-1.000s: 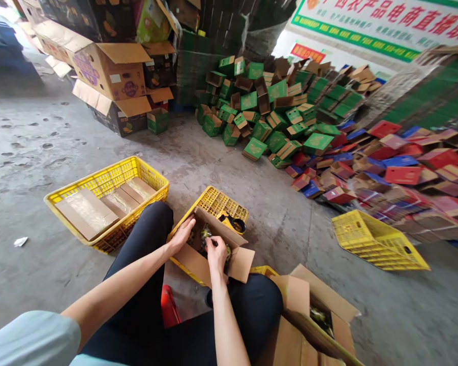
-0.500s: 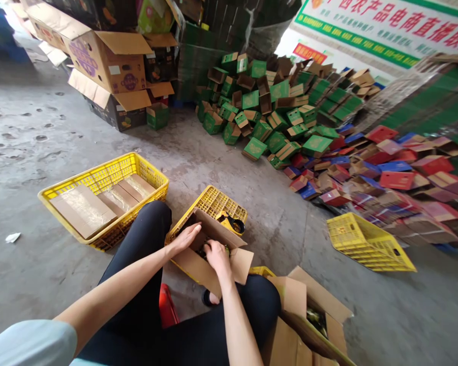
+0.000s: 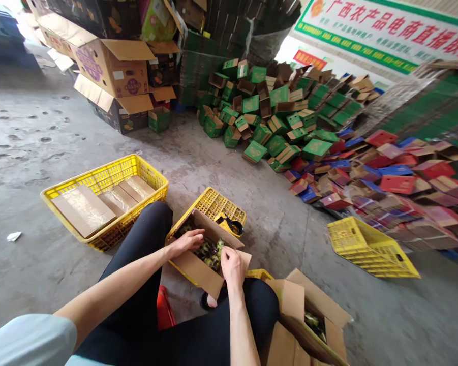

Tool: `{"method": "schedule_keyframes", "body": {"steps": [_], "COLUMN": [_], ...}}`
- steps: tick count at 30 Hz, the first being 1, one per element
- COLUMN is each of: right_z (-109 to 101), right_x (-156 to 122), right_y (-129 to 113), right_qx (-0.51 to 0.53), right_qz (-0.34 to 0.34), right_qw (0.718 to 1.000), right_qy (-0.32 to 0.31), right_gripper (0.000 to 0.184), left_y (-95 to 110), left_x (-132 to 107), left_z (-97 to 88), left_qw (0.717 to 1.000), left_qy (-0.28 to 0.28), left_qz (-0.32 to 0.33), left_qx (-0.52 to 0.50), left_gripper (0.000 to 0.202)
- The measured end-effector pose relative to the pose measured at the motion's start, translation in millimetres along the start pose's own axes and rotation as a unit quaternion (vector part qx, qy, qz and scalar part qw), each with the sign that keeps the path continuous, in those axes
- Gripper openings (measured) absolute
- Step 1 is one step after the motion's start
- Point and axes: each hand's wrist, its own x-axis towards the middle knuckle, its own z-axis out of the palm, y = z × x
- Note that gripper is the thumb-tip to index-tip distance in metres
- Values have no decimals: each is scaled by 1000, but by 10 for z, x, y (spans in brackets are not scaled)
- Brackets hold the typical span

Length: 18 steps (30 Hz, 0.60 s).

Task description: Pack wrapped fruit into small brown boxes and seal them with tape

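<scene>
An open cardboard box [image 3: 200,272] sits on an overturned yellow crate [image 3: 221,204] between my knees. Small green and dark brown pieces of produce [image 3: 213,254] fill it; their kind is unclear. My left hand [image 3: 186,241] is over the box's left side, fingers stretched out and holding nothing visible. At the right end, beside the produce and an upright flap, my right hand [image 3: 232,263] has its fingers curled closed; whatever may be in them is hidden. A yellow and black tape dispenser [image 3: 229,223] rests on the crate behind the box.
To the left, a yellow crate [image 3: 70,231] holds several taped cardboard boxes [image 3: 84,211]. Another open box [image 3: 337,338] with similar produce stands by my right knee. A yellow basket [image 3: 369,251] lies at right, before heaps of green cartons [image 3: 255,151] and red cartons [image 3: 396,183].
My right hand has lifted from inside the box toward its right end, uncovering the produce. My left hand has moved slightly down and inward from the far rim.
</scene>
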Motion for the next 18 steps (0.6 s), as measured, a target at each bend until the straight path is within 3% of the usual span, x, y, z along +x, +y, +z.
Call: {"method": "schedule_keyframes", "body": {"steps": [2,5,8,14,18], "right_z": [-30,9,50,73,158], "right_x": [-120,-316,-399,-332,-334], "right_y": [-22,-102,-201,-241,-203], "right_qx": [142,359,435,498,481], "right_qz": [20,81,104,136,149], "right_qw": [990,930,894,854,860], "right_qy": [2,-17,-40,-66,-81], "right_gripper": [30,45,48,70,61], "left_y": [33,117,203,253,259], "left_x": [-33,-116,-191,-174,-169], "left_z": [40,90,108,78,65], "left_qw": [1000,995,990,998,997], "left_qy": [-15,-98,-142,-29,13], "left_qz": [-5,-14,-16,42,54], "left_qx": [-7,-22,-14,-46,-46], "left_gripper": [80,71,53,48,52]}}
